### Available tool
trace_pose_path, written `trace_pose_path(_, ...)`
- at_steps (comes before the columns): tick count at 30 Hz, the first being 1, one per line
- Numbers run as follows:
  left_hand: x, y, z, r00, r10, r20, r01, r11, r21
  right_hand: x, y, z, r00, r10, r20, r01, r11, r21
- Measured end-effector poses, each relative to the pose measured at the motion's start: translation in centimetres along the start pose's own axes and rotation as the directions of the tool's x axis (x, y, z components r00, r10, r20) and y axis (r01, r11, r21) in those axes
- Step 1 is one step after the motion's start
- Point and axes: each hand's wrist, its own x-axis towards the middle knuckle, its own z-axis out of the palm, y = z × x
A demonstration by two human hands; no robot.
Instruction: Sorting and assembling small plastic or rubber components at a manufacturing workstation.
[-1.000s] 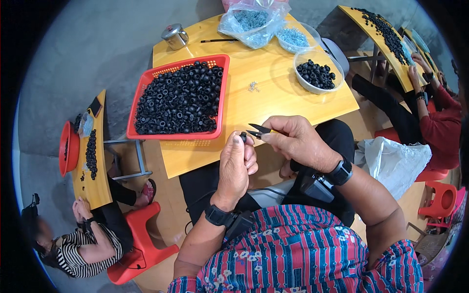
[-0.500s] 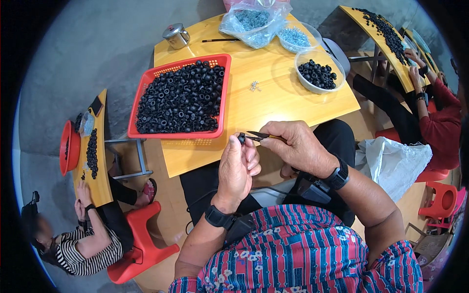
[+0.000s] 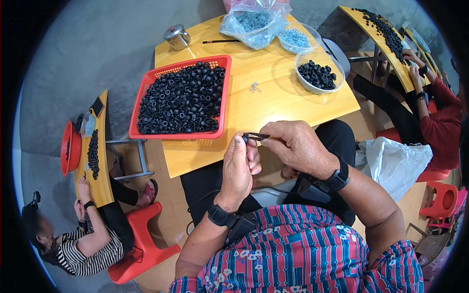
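Pinched between thumb and fingers, a small round black part [image 3: 245, 139] is in my left hand [image 3: 238, 166], mostly covered by the fingertips. My right hand [image 3: 302, 149] grips dark tweezers [image 3: 256, 136], whose tips point left and lie at the black part. Whether the tips hold anything is too small to tell. Both hands are in front of the table's near edge. Beyond them, a red basket [image 3: 228, 93] full of hollow black parts [image 3: 181, 97] stands on the yellow table [image 3: 273, 107]. A little pile of tiny silvery pieces [image 3: 255, 87] lies right of the basket.
A clear bowl [image 3: 316, 90] contains more black parts. Farther back are a bowl of small shiny pieces [image 3: 294, 39], a plastic bag [image 3: 251, 24], a dark stick [image 3: 220, 41] and a metal mug [image 3: 177, 37]. People work at side tables, left and right. A white sack [image 3: 395, 163] sits at the right.
The tweezers have shifted slightly left, their tips now over the black part. My left fingers cover more of that part than before.
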Motion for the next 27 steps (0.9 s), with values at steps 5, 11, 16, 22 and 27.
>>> trace_pose_path(5,0.1,0.2,0.4,1.0,0.005,-0.01,-0.004,1.0,0.027,0.1,0.1,0.0,0.999,-0.029,-0.015,0.028,0.998,-0.05)
trace_pose_path(11,0.1,0.3,0.2,0.999,0.03,-0.015,-0.029,0.995,0.092,0.1,-0.4,-0.1,0.989,-0.147,-0.027,0.134,0.95,-0.283)
trace_pose_path(16,0.0,0.1,0.5,0.997,0.07,-0.028,-0.065,0.983,0.171,0.1,-0.9,0.3,0.989,-0.148,-0.025,0.133,0.938,-0.32)
trace_pose_path(22,0.5,0.0,-0.2,0.988,0.137,-0.063,-0.114,0.952,0.283,0.2,-0.4,0.9,0.989,-0.137,-0.064,0.12,0.969,-0.215)
trace_pose_path(27,0.4,-0.2,-0.1,0.976,0.19,-0.104,-0.127,0.891,0.436,0.1,-0.4,1.1,0.993,-0.112,-0.045,0.099,0.968,-0.23)
